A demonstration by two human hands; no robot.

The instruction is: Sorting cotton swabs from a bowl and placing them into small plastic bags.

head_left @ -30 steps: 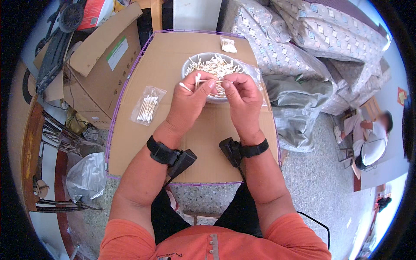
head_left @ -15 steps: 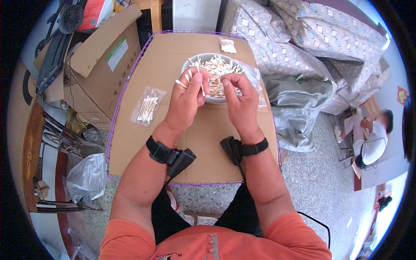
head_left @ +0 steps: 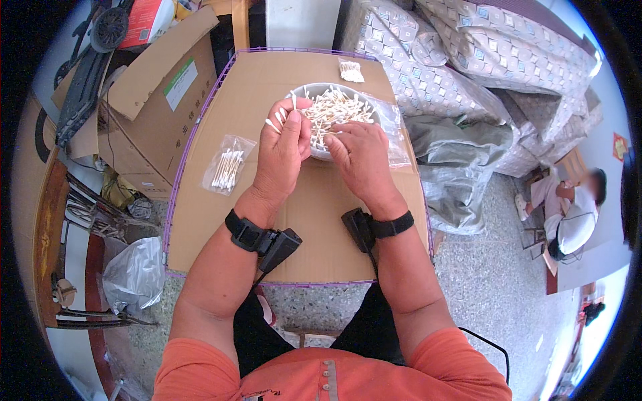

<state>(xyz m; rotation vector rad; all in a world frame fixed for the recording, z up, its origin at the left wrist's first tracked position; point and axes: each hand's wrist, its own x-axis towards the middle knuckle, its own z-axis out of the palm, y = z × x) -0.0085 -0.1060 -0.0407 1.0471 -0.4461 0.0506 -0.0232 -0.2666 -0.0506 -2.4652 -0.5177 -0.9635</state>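
Note:
My left hand (head_left: 283,144) is closed around several cotton swabs (head_left: 294,101), their white tips sticking out past the fingers. My right hand (head_left: 361,155) is at the near right side of a pale round bowl (head_left: 321,155), fingers stretched over the heap of loose cotton swabs (head_left: 334,109) in it. Thumb and forefinger stand apart there, touching the heap, and no swab shows between them. Left of my left hand lies a clear plastic bag (head_left: 229,165) with a row of swabs inside. Beyond the bowl sits a small bundle of swabs (head_left: 351,71).
The cardboard-topped table (head_left: 221,247) has a purple wire edge. Another clear bag (head_left: 398,137) lies against the bowl's right side. A large carton (head_left: 160,127) stands to the left, wrapped cushions (head_left: 428,60) to the right. Farther right a person (head_left: 575,214) sits.
My right hand has gone from a pinch above the bowl's near edge down to the heap, its fingers spreading. My left hand has shifted slightly left, still holding swabs.

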